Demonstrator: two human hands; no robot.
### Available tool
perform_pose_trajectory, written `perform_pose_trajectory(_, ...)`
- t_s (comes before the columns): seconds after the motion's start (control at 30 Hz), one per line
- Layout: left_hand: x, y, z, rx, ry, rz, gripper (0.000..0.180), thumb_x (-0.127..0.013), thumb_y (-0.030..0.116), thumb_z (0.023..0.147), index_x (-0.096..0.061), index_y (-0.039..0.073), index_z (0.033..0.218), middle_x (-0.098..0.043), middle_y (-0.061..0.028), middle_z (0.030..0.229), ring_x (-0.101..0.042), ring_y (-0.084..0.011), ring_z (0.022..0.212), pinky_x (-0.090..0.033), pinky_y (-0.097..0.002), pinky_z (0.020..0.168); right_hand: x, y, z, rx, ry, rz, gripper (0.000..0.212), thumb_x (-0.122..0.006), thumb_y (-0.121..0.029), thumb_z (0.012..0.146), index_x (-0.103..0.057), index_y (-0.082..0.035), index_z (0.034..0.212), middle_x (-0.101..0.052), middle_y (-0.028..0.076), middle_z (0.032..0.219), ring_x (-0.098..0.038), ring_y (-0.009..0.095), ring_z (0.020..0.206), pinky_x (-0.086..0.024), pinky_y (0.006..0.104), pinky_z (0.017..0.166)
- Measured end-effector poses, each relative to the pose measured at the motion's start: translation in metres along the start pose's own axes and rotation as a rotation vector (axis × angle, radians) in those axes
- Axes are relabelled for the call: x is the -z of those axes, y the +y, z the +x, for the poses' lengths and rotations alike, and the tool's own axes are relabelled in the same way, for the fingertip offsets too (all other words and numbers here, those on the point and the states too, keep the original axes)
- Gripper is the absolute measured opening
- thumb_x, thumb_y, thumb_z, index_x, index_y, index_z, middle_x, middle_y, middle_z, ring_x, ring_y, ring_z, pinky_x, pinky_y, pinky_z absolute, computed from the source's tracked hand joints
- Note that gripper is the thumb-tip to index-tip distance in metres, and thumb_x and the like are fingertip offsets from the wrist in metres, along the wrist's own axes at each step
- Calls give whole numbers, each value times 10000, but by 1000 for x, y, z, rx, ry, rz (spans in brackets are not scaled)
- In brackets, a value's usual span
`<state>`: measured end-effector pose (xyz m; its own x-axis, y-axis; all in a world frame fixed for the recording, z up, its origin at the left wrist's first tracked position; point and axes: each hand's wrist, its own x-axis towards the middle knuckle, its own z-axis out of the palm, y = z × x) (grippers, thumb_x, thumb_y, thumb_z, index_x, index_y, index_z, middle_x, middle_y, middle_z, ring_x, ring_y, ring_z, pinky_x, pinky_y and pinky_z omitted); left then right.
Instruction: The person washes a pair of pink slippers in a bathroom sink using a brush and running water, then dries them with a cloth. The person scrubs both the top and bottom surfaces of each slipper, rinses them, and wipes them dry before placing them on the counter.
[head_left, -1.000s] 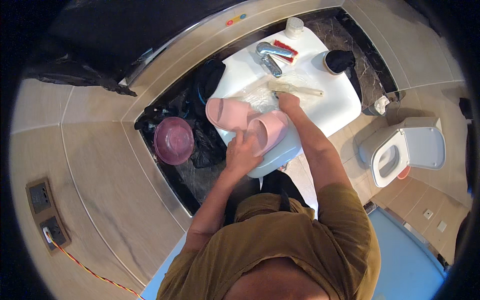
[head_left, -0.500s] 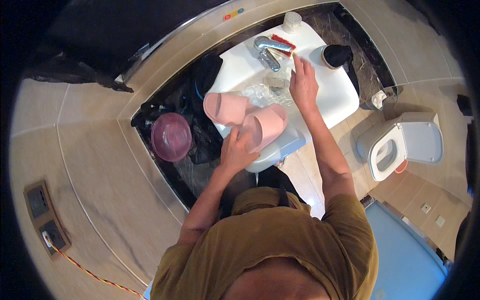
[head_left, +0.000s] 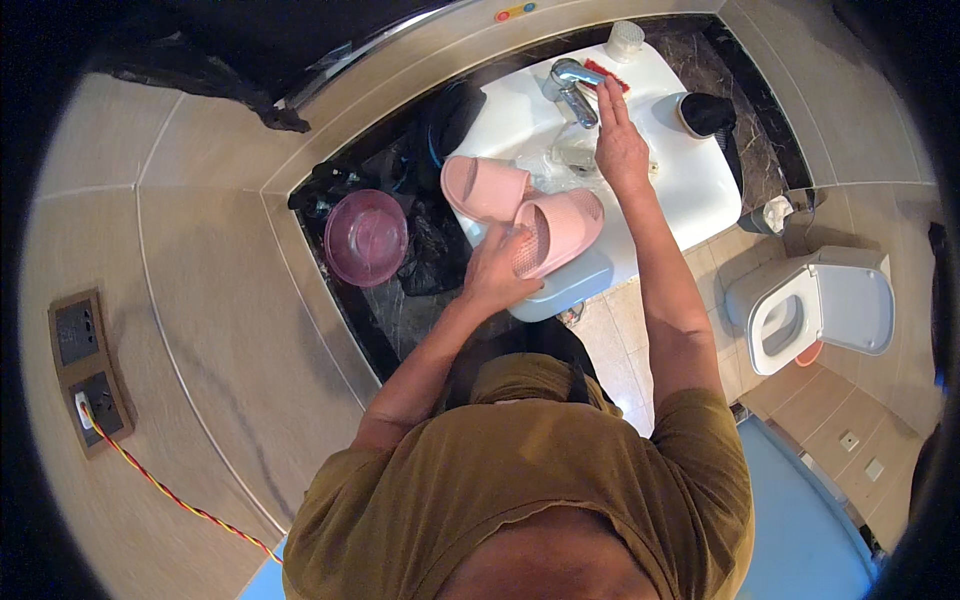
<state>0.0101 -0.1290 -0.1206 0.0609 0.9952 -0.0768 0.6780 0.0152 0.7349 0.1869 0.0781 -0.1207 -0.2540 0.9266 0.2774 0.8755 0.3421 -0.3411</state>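
Slippers, pink, one pair: side by side over the left near edge of the white sink [head_left: 690, 190]. Far slipper [head_left: 500, 190] lies to the left; near slipper [head_left: 565, 228] lies to its right, ridged insole showing. Whether they rest on the rim or are held above it cannot be told.

Left hand [head_left: 495, 268]: bare, closed on the end of the near slipper closest to the person, fingers over its edge. Contact with the far slipper is unclear.

Right hand [head_left: 622, 150]: bare, grasping nothing, fingers straight and together, tips at the lever of the chrome faucet [head_left: 575, 88]; actual touch cannot be made out.

Pale brush [head_left: 573, 156]: in the basin of the sink, partly hidden behind the right hand.

Red-bristled brush [head_left: 612, 76]: behind the faucet lever, partly covered.

White container [head_left: 626, 40] with perforated top: far corner of the sink.

Cup with black cloth [head_left: 705, 115]: right side of the sink.

Purple basin [head_left: 365, 237], translucent: on dark counter, left of the slippers, beside black plastic bags [head_left: 432, 245].

Toilet [head_left: 812, 300], white, lid raised: on the right, well apart from the sink.
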Motion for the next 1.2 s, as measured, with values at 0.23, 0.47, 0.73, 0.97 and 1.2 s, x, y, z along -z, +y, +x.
perform_pose_trajectory(0.23,1,-2,-1,34,-19,-7,728,-830,244,537,-555,81,1191,-483,-136,1143,-533,-318,1058,-462,-392,898,8,-2,3,-21,-111,-20,742,-497,33,771,-243,-155,1442,-206,-22,1522,-618,317,965,-533,404,715)
perform_pose_trajectory(0.47,-5,-9,-2,7,-17,-153,726,-816,257,564,-536,2,1183,-482,-184,1142,-494,-343,1090,-421,-392,929,7,7,-31,-23,65,218,472,-560,-52,813,-487,-44,1279,-519,211,1235,-600,328,983,-508,390,805)
perform_pose_trajectory(0.73,-25,7,-9,71,109,-171,769,-825,261,561,-514,11,1218,-472,-194,1127,-496,-350,1077,-428,-402,917,-6,-3,-155,-790,-181,1209,740,-614,-388,883,-251,-67,1443,-496,170,1288,-552,268,1086,-467,360,901)
perform_pose_trajectory(0.97,-68,20,-21,4,219,-296,880,-814,226,626,-349,51,1353,-509,-152,1070,-550,-275,978,-463,-378,827,10,-2,-164,-785,-334,1703,601,-664,-291,861,-356,-77,1331,-526,105,1228,-594,213,1019,-552,342,764)
perform_pose_trajectory(1.2,-62,32,-29,542,-88,-1065,736,-759,207,757,-366,-16,1338,-595,-148,1102,-614,-207,944,-512,-316,781,30,22,-173,-700,-597,1995,582,-633,-252,879,-358,-67,1358,-551,111,1210,-599,208,1025,-535,374,816)
